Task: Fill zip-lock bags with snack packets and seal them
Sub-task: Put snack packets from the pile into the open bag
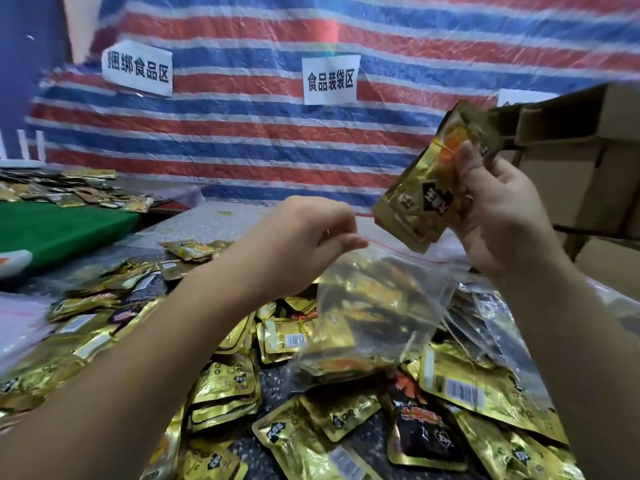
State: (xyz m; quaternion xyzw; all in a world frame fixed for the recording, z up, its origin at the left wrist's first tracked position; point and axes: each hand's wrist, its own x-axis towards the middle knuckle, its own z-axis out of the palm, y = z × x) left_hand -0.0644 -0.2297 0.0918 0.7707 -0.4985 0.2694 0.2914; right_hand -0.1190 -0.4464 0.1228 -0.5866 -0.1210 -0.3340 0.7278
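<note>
Head view: a clear zip-lock bag (374,306) with a red seal line hangs above the table (214,220), its mouth facing up and its body drooping toward the loose packets below. Several gold snack packets are visible through its wall, gathered in the lower part; the exact count cannot be told. The left hand (304,244) is raised at centre frame, forearm reaching in from the lower left, fingers curled, with fingertips pinching the bag's upper edge at the left end of the seal line. The right hand (498,216) is held higher and to the right, just above the bag's mouth, with thumb and fingers clasped around a small stack of gold packets (429,188) tilted with the lower corner pointing at the opening. The stack is near the mouth but not inside it. Below both hands a pile of loose packets (311,427), gold and a few black, covers the table. Cardboard boxes (588,168) stand at right. A striped tarpaulin (242,133) bearing paper labels hangs behind.
</note>
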